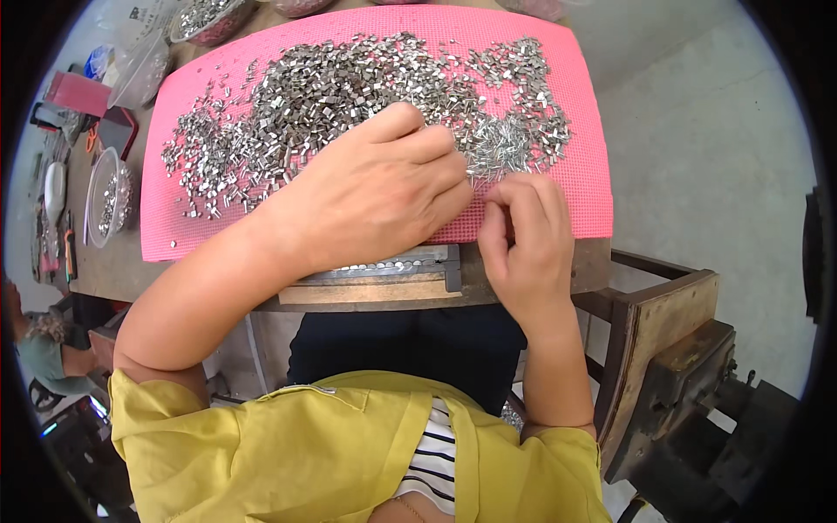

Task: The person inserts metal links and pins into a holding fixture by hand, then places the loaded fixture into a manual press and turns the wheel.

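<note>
My left hand (375, 187) reaches across the front of a pink textured mat (588, 166), its fingers curled closed. Its fingertips are hidden, so whatever they hold does not show. Close to its right, my right hand (529, 231) has thumb and forefinger bent together at the near edge of a heap of thin silvery pins (501, 146); anything pinched there is too small to make out. Beyond both hands spreads a broad pile of small metal pieces (323, 91). Below my left wrist, a metal bar with a wooden strip (384, 288) lies along the table edge, partly covered by my forearm.
Clear plastic tubs of metal bits (109, 196) stand at the left, with others along the back. Orange-handled tools (70, 253) and a pink box (78, 93) lie far left. A dark machine on a wooden stand (676, 392) is at right. Another person (57, 353) sits at left.
</note>
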### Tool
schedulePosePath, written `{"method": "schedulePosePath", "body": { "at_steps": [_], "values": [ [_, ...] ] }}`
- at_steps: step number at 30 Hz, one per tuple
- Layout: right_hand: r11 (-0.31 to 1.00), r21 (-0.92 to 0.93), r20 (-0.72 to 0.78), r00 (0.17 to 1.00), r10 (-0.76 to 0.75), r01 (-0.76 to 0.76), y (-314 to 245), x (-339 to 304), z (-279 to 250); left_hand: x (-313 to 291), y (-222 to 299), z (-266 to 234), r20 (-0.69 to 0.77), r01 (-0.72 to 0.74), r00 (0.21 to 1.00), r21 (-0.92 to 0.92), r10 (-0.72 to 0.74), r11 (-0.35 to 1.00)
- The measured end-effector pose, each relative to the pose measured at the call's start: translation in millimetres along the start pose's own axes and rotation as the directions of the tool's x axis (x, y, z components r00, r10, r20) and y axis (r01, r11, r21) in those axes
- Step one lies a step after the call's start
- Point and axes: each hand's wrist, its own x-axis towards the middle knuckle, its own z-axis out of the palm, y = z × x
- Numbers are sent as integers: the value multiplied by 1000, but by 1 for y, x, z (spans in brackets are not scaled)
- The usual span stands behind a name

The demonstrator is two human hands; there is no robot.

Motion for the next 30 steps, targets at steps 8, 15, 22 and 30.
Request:
{"method": "schedulePosePath", "body": {
  "at_steps": [8,15,22,30],
  "values": [
    [909,416,117,992,-38,-15,-34,-16,1,-13,-1,9,4,91,996,-149,-91,985],
    [938,347,103,992,-67,28,-36,-20,10,-15,0,10,-21,179,982,-221,-188,959],
    [953,300,105,991,-81,46,-38,-18,10,-23,4,7,-46,253,963,-171,-264,952],
    [961,269,95,991,-95,66,-38,-19,11,-49,27,-15,-70,370,892,-457,-447,809]
  ]
}}
